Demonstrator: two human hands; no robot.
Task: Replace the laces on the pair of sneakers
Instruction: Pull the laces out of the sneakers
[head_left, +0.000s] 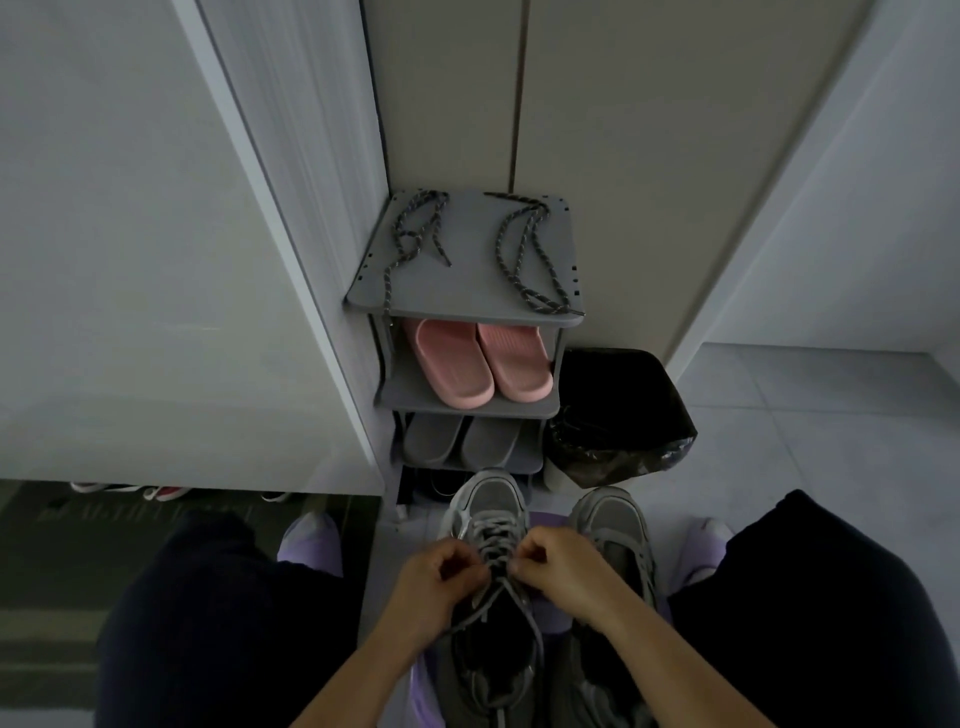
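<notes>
- Two grey sneakers sit side by side at 6 o'clock in the head view, between the person's dark-trousered knees. Their long axes run 6 to 12 and both toes point to 12 o'clock.
- The laced sneaker (488, 506) lies at 9 o'clock of the second sneaker (613, 519), just beside it. Both rest on a purple surface (544, 521); what it is cannot be told.
- A grey lace (493, 538) criss-crosses the laced sneaker's tongue, and its loose ends trail towards 6 o'clock over the dark shoe opening.
- The left hand (441, 571) and right hand (550, 566) meet over the lacing. The sneaker's toe lies at 12 o'clock of them and its heel below the wrists.
- Each hand's grip is closed, fingers curled and pinching the grey lace from either side.
- At 12 o'clock of the toes, close by, stands a grey shoe rack (467, 296), which blocks the way forward.
- On its top shelf lie the first cord lace (415, 234) at 9 o'clock and the second cord lace (524, 249) at 3 o'clock, well apart from each other.
- Pink slippers (483, 364) fill the middle shelf and grey slippers (462, 441) the shelf beneath.
- A bin with a black bag (618, 415) stands at 3 o'clock of the rack, touching it.
- A pale cabinet door (156, 260) closes off the 9 o'clock side.
</notes>
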